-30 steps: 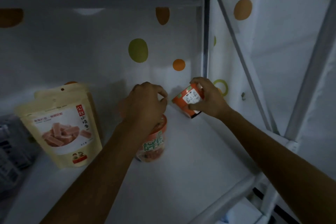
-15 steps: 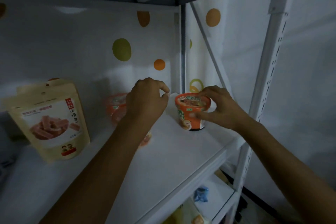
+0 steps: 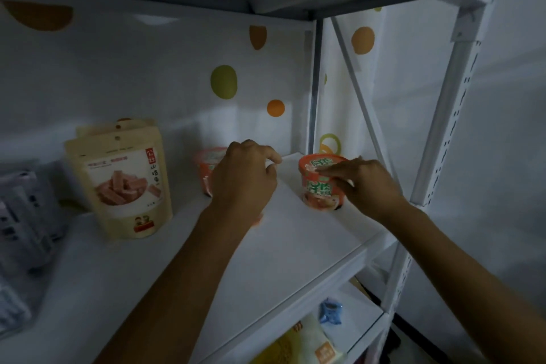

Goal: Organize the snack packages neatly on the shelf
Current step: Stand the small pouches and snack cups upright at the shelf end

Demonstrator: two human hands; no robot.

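Observation:
An orange snack cup point(image 3: 320, 195) stands upright near the right end of the white shelf point(image 3: 295, 248). My right hand point(image 3: 366, 183) holds it, with fingers across its lid and down its side. My left hand point(image 3: 245, 180) is curled, knuckles up, over a second cup, of which only a reddish sliver point(image 3: 259, 219) shows under the wrist. A third orange cup point(image 3: 206, 165) stands behind that hand near the back wall. Further left a beige stand-up pouch point(image 3: 124, 180) with pictured red sticks stands upright.
Grey packages point(image 3: 20, 216) lie at the shelf's far left. A diagonal brace point(image 3: 357, 91) and the perforated upright post point(image 3: 443, 127) close the right end. On the lower shelf point(image 3: 366, 322) lie a yellow bag point(image 3: 298, 346) and a small blue packet point(image 3: 331, 312).
My right hand has brought its cup from a tilt in the back right corner to stand upright on the shelf. The view has pulled back; my left hand keeps its curled pose.

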